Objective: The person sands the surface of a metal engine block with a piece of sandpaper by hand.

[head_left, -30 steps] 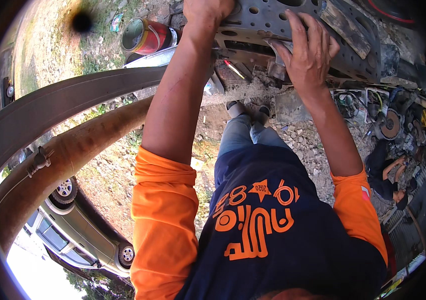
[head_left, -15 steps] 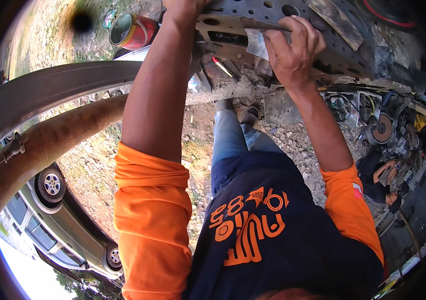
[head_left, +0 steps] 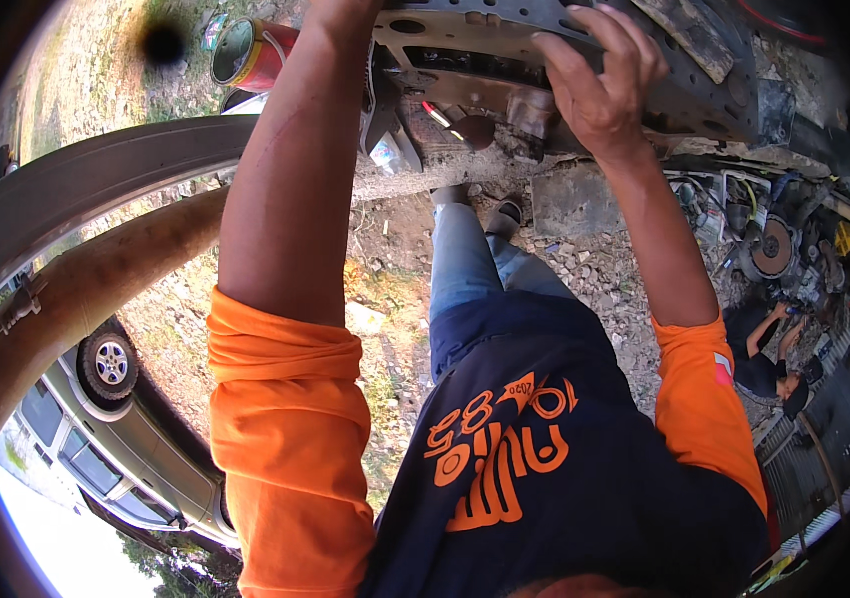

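Stony yard (head_left: 594, 249), daylight, bright at left and shaded at right. Going left to right: parked car (head_left: 151, 444) low at far left, then a dark beam (head_left: 126, 164) and a rusty pipe (head_left: 96, 279), both ending visually behind the left forearm, so that side is tight. Red bucket (head_left: 282, 45) just beyond that forearm. Left hand (head_left: 347, 6) is cut by the top border; only the wrist end shows, can't tell its opening or grip.

Perforated metal part (head_left: 460, 55) sits at top centre, between and beyond the forearms. Gap on the person's side takes in legs and gravel. Right end has dark blocks close by; far edge runs out of view.

Long axis goes crosswise, right end angled toward the person; slotted side faces the body.

Finish is dull grey, round holes along the upper face, long dark slot below, brownish lower areas. Right hand (head_left: 606, 95) is on its near upper edge, fingers parted and half bent; palm side hidden, can't tell if anything's under it. Weathered wood strip (head_left: 686, 38) lies on the face, right of those fingers.
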Available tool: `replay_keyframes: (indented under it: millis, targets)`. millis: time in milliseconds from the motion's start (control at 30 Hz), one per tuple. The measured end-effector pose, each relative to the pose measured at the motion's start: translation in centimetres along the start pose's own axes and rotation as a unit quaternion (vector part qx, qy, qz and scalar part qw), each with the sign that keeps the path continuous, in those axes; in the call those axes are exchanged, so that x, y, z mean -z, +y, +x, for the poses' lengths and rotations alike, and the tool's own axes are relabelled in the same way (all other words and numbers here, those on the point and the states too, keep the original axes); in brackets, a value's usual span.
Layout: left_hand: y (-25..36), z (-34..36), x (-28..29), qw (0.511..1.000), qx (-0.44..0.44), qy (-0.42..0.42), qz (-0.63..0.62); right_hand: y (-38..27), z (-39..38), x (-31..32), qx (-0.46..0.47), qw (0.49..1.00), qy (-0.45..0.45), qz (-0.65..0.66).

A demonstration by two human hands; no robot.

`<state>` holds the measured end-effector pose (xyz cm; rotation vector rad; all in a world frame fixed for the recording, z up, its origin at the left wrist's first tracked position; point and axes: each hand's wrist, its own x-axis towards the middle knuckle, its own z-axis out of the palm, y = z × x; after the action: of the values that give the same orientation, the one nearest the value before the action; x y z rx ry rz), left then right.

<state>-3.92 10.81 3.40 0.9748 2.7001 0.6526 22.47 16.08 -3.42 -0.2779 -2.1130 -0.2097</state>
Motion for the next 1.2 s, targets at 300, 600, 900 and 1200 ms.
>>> replay_keyframes:
  millis: [300, 600, 900, 1200]
  targets:
    - [1.0, 0.3, -0.5, 1.0, 0.015, 0.01, 0.009, -1.1, -2.9, 1.4, -0.065, 0.994, -0.047, 0.071]
    - [0.3, 1.0, -1.1, 0.999, -0.007, 0.038, 0.015, -10.5, -15.2, -2.0, -0.082, 0.921, -0.268, 0.272]
    - [1.6, -1.5, 1.6, 0.999, -0.008, -0.025, -0.031, -10.9, -28.6, -20.7, -0.149, 0.839, -0.523, 0.019]
    - [1.7, -0.4, 0.3, 1.0, 0.011, 0.007, 0.004, -13.1, -25.8, -15.4, -0.278, 0.861, -0.364, 0.219]
